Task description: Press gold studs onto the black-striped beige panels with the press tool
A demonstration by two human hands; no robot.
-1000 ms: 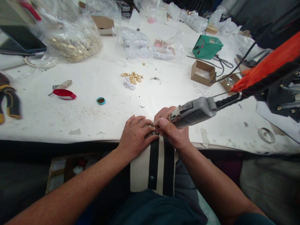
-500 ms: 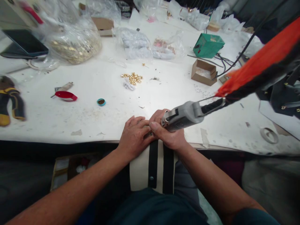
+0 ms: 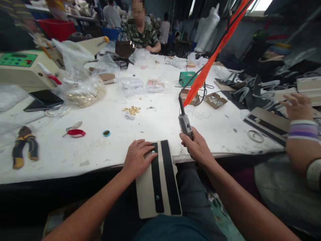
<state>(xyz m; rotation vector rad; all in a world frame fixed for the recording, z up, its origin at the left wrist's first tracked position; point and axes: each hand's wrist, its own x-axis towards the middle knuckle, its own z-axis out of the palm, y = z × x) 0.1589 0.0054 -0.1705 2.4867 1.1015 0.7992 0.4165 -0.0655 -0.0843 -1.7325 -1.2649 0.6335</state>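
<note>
My left hand lies with its fingers out flat on a beige panel that carries two black straps. Its thumb and fingertips rest on the left strap, close to a small metal fastener; a second fastener sits near the strap's lower end. The panel spans my lap and the table edge. To its right, my right hand is closed round a grey electric screwdriver, held upright and apart from the panel. The tool's lower end is hidden by the hand and table edge.
An orange-wrapped cord rises from the tool. Gold parts, a blue-rimmed lid, pliers and a box of silver parts lie on the table. A co-worker's hand is at right, above another panel.
My right hand has lifted the screwdriver off the panel, moved right and turned it upright. The panel's straps now show more fully. My view has tilted up.
</note>
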